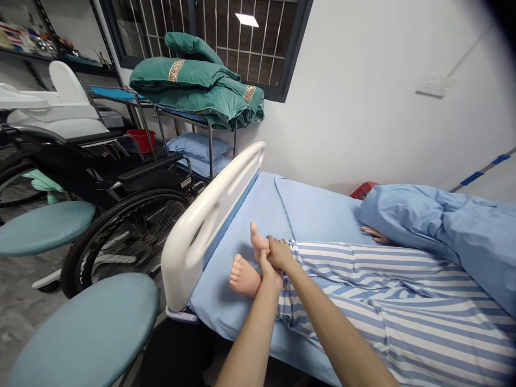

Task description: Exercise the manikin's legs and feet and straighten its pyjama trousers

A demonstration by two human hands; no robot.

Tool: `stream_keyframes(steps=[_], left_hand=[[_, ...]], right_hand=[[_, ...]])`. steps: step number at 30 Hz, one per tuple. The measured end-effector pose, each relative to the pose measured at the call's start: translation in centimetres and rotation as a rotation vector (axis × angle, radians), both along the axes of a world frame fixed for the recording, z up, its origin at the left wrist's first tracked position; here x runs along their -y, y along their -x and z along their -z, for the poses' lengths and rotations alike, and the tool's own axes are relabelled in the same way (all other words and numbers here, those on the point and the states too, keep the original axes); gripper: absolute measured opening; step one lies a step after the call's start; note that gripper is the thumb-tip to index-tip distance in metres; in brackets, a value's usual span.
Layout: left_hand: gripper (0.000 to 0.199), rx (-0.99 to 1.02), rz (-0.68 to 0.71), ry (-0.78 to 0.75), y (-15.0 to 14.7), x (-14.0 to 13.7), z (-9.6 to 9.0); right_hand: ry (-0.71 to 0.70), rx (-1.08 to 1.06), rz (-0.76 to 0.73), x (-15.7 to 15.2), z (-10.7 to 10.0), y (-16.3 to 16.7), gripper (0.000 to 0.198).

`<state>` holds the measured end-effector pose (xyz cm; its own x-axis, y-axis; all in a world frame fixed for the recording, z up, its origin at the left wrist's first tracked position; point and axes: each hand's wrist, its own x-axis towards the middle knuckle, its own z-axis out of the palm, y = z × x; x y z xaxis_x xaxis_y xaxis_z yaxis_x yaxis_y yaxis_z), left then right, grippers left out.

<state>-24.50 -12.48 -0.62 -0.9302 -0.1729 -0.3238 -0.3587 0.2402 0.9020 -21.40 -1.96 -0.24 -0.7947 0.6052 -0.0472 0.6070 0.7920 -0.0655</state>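
Observation:
A figure in blue-and-white striped trousers [363, 301] lies on the bed, bare feet toward the footboard. My right hand [281, 253] is closed over the far foot [258, 241] near its ankle. Just below it, my left hand [272, 270] is closed on the same foot from the near side, touching my right hand. The near foot [244, 277] rests beside my left wrist with its toes up. Parts of both ankles are hidden behind my hands and forearms.
A white footboard [189, 252] edges the blue-sheeted bed [314, 207]. A blue quilt [435, 226] covers the figure's upper part, with a hand [377, 235] showing under its edge. To the left stand a wheelchair [133, 236], round stools [92, 333] and folded green quilts [197, 86].

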Motion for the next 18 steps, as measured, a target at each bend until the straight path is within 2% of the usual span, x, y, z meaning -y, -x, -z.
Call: stream_keyframes(steps=[2,4,7,9,12,15,18], left_hand=[[0.037,0.119,-0.023,-0.363,0.1,0.1,0.4],[0.039,0.273,0.029,-0.668,0.2,0.1,1.2],[0.034,0.489,0.197,-0.972,0.2,-0.5,2.2],[0.029,0.565,0.300,-1.073,-0.3,-1.5,2.3],[0.024,0.614,0.374,-1.145,-1.4,-3.4,1.7],[0.020,0.681,0.385,-1.199,-2.3,-4.6,1.0],[0.017,0.721,0.347,-1.163,-2.3,-4.7,0.7]], right_hand=[[-0.032,-0.016,0.007,0.5,0.1,-0.1,0.044],[-0.039,-0.019,0.014,0.8,0.0,-0.2,0.033],[-0.051,-0.017,0.030,0.9,-0.3,-0.2,0.024],[-0.063,-0.018,0.045,0.9,-0.4,-0.2,0.023],[-0.048,0.037,0.045,0.3,-0.4,0.2,0.026],[0.011,0.135,0.016,-0.8,-0.6,0.7,0.033],[0.051,0.171,0.005,-1.6,-0.8,1.2,0.039]])
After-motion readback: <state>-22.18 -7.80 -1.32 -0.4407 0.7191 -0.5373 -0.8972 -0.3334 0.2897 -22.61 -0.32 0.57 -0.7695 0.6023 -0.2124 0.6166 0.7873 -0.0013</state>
